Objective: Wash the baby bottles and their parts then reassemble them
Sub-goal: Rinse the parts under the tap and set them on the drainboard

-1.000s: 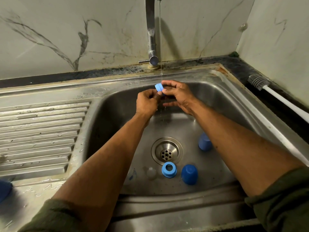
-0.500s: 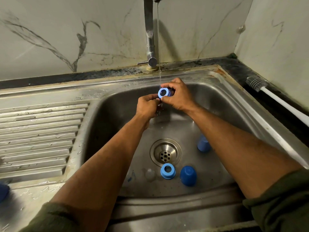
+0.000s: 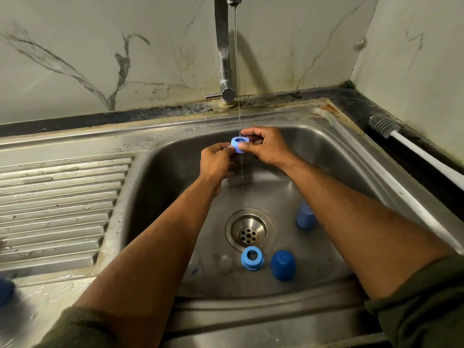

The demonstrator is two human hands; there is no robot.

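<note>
A blue bottle collar ring (image 3: 238,144) is held under a thin stream of water from the tap (image 3: 224,49). My left hand (image 3: 217,162) pinches its left side and my right hand (image 3: 266,146) grips its right side, opening facing up. On the sink floor lie a second blue collar ring (image 3: 252,258), a dark blue cap (image 3: 283,265), another blue cap (image 3: 305,217) partly behind my right forearm, and a clear teat (image 3: 225,262).
The steel sink (image 3: 160,187) has a drain (image 3: 248,230) in its middle and a ribbed drainboard (image 3: 60,212) on the left. A white-handled bottle brush (image 3: 391,131) lies on the dark counter at right. A blue object (image 3: 5,292) shows at the left edge.
The ring has been turned between my hands, from its side to opening-up, staying under the water stream. The parts on the sink floor have not moved.
</note>
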